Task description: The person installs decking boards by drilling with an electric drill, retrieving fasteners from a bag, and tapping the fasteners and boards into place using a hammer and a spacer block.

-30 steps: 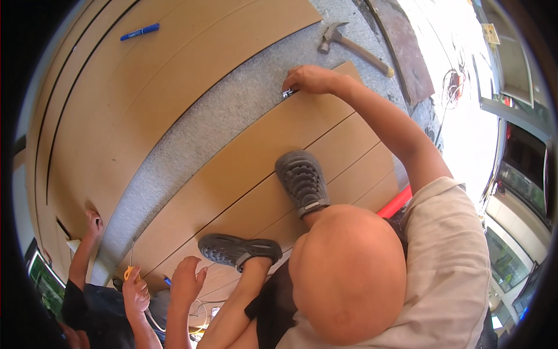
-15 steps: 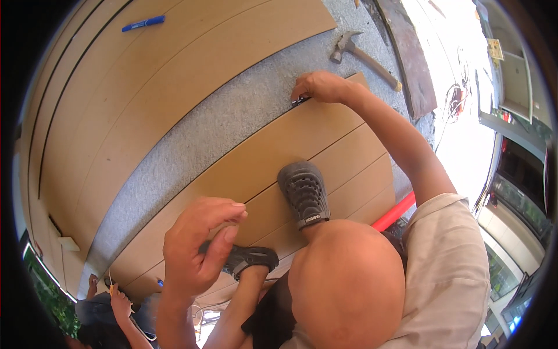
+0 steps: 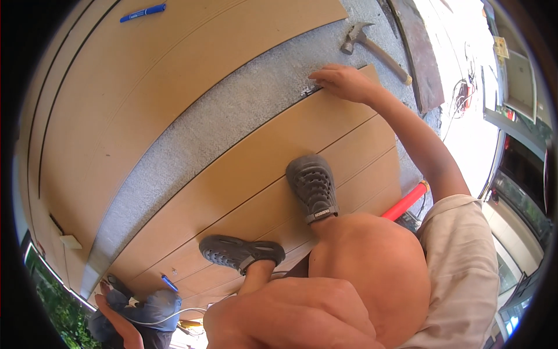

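My right hand [image 3: 344, 83] reaches over the far edge of a tan grooved board [image 3: 256, 157], fingers stretched out and holding nothing. Just under its fingertips, a small metal clip [image 3: 308, 90] sits at the board's edge. My left hand [image 3: 290, 308] is close to the camera at the bottom, in front of my bent knee. Its back faces up and the fingers curl down; whatever they hold, if anything, is hidden. My feet, in dark grey clogs [image 3: 314, 186], stand on the board.
A claw hammer [image 3: 378, 52] lies on grey concrete [image 3: 232, 99] beyond the right hand. Another wide tan board [image 3: 145, 75] carries a blue marker [image 3: 143, 13]. A red tube [image 3: 405, 201] lies by my knee. Another person [image 3: 139, 317] works at lower left, near a blue pen-like object [image 3: 170, 283].
My left hand has dropped from above the board to the bottom, before my knee. My right fingers have come off the metal clip and straightened. The person at lower left has shifted.
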`<state>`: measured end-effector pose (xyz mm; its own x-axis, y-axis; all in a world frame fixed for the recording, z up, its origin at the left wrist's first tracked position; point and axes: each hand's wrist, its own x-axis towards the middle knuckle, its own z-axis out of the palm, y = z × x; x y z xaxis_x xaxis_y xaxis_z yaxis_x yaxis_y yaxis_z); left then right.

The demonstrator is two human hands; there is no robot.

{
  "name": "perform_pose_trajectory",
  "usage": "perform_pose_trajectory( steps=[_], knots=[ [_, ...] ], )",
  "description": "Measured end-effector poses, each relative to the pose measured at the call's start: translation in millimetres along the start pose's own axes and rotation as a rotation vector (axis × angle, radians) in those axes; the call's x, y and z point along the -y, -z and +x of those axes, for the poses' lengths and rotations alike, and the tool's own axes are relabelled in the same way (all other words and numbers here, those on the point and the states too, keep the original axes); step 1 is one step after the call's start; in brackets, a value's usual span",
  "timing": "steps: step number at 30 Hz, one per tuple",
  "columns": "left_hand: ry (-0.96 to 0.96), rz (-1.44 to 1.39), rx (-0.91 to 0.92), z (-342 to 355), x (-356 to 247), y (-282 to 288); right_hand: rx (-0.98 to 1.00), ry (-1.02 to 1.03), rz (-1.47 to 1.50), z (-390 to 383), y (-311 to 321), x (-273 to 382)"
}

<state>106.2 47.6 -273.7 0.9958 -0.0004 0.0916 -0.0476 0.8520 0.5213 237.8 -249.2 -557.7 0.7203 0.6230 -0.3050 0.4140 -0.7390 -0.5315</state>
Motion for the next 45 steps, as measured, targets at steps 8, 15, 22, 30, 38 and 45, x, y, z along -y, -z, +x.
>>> perform_pose_trajectory(
  steps=[8,15,22,30,38,45],
  knots=[
    [0.421,1.564,0.046,-1.9,104.9,181.8,-0.564,-0.400,-0.563,-25.8,46.1,-131.8],
    [0.264,1.961,0.003,-53.3,153.9,242.0,0.021,-0.424,-0.419,-7.4,86.6,-109.7],
    [0.345,2.065,-0.095,-51.0,167.0,238.3,0.117,-0.163,-0.357,35.8,91.0,-3.2],
    [0.328,2.081,-0.138,-50.7,176.1,236.7,0.298,0.199,-0.617,82.1,69.9,18.2],
    [0.147,2.082,-0.149,-53.8,177.2,236.7,0.213,0.147,-0.542,87.3,65.7,8.8],
    [0.145,2.078,-0.136,-54.4,178.9,236.5,0.276,0.260,-0.672,104.2,62.0,23.8]
  ],
)
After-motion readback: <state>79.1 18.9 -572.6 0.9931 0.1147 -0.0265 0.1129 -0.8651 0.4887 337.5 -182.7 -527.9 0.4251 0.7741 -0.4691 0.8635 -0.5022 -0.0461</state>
